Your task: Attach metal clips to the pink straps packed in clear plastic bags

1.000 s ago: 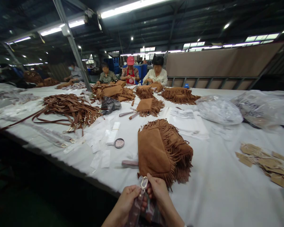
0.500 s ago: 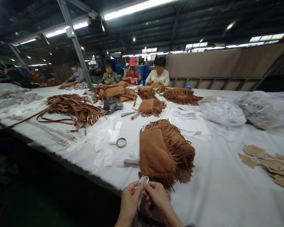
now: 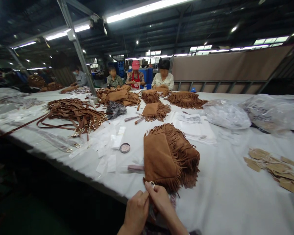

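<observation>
Head view: two bare hands at lower middle of the frame, by the near edge of the white-covered table (image 3: pixel 225 182).
Metal ring (image 3: pixel 152 185): one, light-coloured; lower middle, beside the lower edge of the front brown bag (image 3: pixel 159 156); contact with the bag cannot be told.
Clear plastic (image 3: pixel 152 213): one piece, below the meeting fingers; contents unclear.
Ring handling, as judged: best done with one hand steadying the ring by its edge, its opening left uncovered, while the other works close beside it; a gentle pull should spare thin plastic from tearing, and a loose pinch could let smooth metal slip.
Right hand (image 3: pixel 161 198): nearly closed, thumb and fingers pinched at the ring, thumb uppermost.
Left hand (image 3: pixel 137 208): curled closed, its fingertips meeting the right hand's; appears to grip the clear plastic, though the knuckles hide the hold.
Fringed stock (image 3: pixel 186 151): heaped just right of the front bag.
Brown straps (image 3: pixel 71 111): one tangled bundle, left of centre.
Tan tags (image 3: pixel 274 166): loose pile, right side of the frame.
</observation>
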A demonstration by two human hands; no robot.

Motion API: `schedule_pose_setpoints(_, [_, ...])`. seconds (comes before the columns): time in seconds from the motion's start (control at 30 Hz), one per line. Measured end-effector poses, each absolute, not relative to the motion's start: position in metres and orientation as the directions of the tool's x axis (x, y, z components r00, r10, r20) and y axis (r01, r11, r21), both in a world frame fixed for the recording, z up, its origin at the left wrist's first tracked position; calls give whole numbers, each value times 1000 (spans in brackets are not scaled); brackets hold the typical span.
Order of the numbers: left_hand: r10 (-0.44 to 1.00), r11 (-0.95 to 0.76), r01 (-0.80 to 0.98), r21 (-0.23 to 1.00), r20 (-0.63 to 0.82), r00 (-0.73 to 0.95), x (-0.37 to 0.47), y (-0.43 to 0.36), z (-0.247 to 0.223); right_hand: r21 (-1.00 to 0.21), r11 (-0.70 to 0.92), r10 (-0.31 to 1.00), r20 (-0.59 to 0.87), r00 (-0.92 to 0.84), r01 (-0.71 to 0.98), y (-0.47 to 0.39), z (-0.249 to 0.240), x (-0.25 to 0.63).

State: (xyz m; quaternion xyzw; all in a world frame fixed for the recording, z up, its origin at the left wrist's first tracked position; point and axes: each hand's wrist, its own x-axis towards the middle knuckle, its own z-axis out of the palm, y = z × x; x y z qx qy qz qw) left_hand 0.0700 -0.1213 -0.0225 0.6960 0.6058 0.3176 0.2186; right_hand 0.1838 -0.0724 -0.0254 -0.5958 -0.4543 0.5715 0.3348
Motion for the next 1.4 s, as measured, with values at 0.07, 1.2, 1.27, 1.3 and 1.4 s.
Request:
schedule_pose_setpoints(0.07, [992, -115, 605, 788, 119, 34, 69, -124, -22, -928, -341, 935, -352, -51, 150, -72, -27, 185])
schedule_pose_setpoints(1.2, [869, 494, -176, 851, -490, 68, 78, -101, -30, -865, -497, 867, -499, 7, -71, -57, -27, 201])
schedule_pose_setpoints(1.27, [862, 505, -225, 833, -503, 71, 80, -100, -27, -866, -496, 868, -497, 5, -69, -57, -28, 200])
schedule_pose_setpoints(1.3, [862, 502, -240, 831, -503, 62, 81, -100, -26, -866, -495, 868, -496, 6, -68, -58, -28, 200])
schedule_pose_setpoints(1.4, [881, 463, -248, 851, -472, 24, 86, -100, -24, -868, -491, 870, -493, 9, -70, -60, -27, 201])
